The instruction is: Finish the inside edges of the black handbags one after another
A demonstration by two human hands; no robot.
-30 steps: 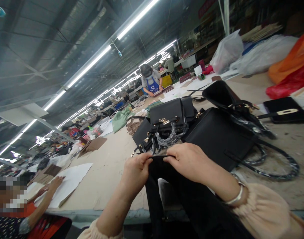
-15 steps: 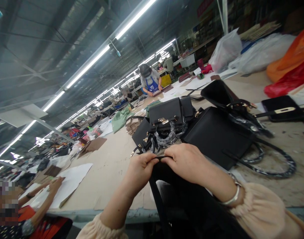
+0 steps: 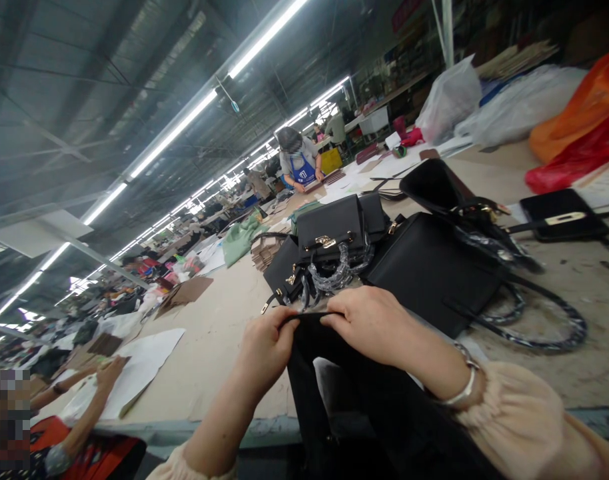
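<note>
My left hand (image 3: 265,345) pinches the top edge of a soft black bag piece (image 3: 379,407) between thumb and fingers. On the same edge, a short way to the right, my right hand (image 3: 372,323) grips it too, and a strip of the edge runs taut between them. The piece hangs down over the table's front edge, with a strap-like band below my left hand. Its lower part is dark and its full shape cannot be made out. Just beyond my hands stands a black handbag (image 3: 329,227) with a gold clasp and plastic-wrapped handles.
A large black bag (image 3: 434,267) lies on the right, its wrapped handle (image 3: 559,333) looping over the table (image 3: 214,353). Plastic bags (image 3: 559,153) lie farther back. At left, a co-worker's hands (image 3: 109,373) rest by white paper (image 3: 149,360). Another person (image 3: 302,163) works at the far end.
My left hand has slid a little left along the edge, so the gap between my hands is wider. My right hand has hardly moved.
</note>
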